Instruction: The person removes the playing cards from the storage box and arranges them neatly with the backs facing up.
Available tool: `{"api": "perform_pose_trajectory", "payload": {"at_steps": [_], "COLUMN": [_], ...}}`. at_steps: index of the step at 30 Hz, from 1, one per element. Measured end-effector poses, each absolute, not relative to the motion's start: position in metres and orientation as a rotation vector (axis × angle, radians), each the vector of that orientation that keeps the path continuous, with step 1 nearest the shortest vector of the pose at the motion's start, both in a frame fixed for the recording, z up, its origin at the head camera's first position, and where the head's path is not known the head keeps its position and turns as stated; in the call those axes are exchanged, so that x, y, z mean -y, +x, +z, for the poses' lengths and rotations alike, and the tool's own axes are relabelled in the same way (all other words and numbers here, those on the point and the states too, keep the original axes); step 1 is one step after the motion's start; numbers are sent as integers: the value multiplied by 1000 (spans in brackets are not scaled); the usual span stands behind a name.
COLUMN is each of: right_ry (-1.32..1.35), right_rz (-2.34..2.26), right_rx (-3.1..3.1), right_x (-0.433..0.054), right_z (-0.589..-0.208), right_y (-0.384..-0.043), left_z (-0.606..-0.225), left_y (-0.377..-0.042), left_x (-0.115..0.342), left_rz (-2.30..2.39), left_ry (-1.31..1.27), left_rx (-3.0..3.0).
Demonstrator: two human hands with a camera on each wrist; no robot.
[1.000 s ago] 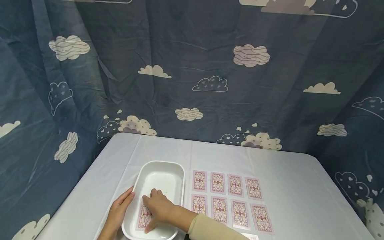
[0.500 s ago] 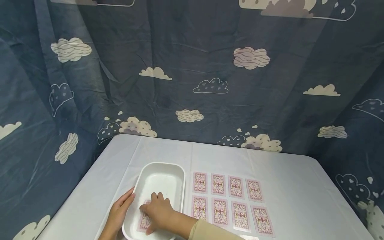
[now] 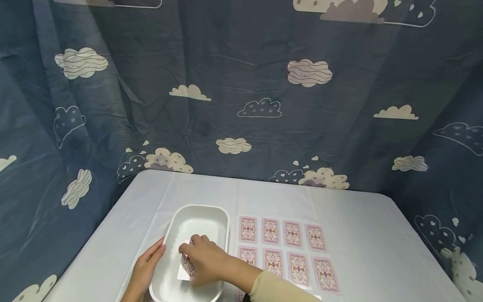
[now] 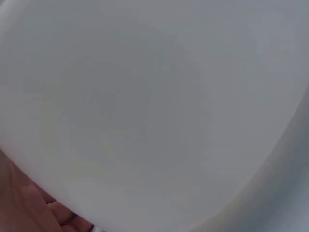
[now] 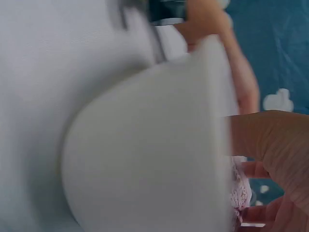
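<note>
A white tray (image 3: 200,224) stands on the table, seen close up in the left wrist view as a pale wall (image 4: 145,106). My left hand (image 3: 145,268) holds its left side, with curled fingers (image 4: 63,212) against the outside. Inside the tray, my right hand (image 3: 206,260) grips playing cards (image 3: 186,267) with pink patterned backs; how many cannot be told. A white card edge shows beside the pattern. In the right wrist view, the tray wall (image 5: 149,154) hides part of the cards (image 5: 240,193) between thumb and fingers.
Right of the tray, pink-backed cards (image 3: 270,230) lie face down in rows on the white tablecloth (image 3: 370,243). My right forearm (image 3: 241,272) crosses the tray's right rim and covers part of the nearer cards. A dark cloud-print curtain (image 3: 260,138) surrounds the table.
The cards in the tray have risen and shifted slightly under my right hand, showing a white edge. My left hand keeps its place on the tray. The head view has shifted a little.
</note>
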State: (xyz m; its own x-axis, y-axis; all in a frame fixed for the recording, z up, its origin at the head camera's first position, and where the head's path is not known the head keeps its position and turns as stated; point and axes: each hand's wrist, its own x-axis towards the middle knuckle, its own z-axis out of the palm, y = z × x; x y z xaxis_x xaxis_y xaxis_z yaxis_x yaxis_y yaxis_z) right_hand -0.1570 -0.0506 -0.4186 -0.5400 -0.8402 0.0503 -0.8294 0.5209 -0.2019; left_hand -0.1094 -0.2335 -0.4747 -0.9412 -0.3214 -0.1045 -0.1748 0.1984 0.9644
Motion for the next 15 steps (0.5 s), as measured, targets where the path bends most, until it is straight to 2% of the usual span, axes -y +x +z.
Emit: {"api": "perform_pose_trajectory", "payload": {"at_steps": [9, 15], "right_ry": [-1440, -1341], "right_rz": [-508, -566], "right_rx": [-2707, -2697], "right_x": [4, -34], "right_z": [-383, -381], "right_y": [-161, -154], "left_z": [-476, -475], "left_y": [-110, -109], "left_x": [232, 235], "left_rz": [-1877, -1916], "left_ry": [515, 562], "left_rx": [2334, 2364]}}
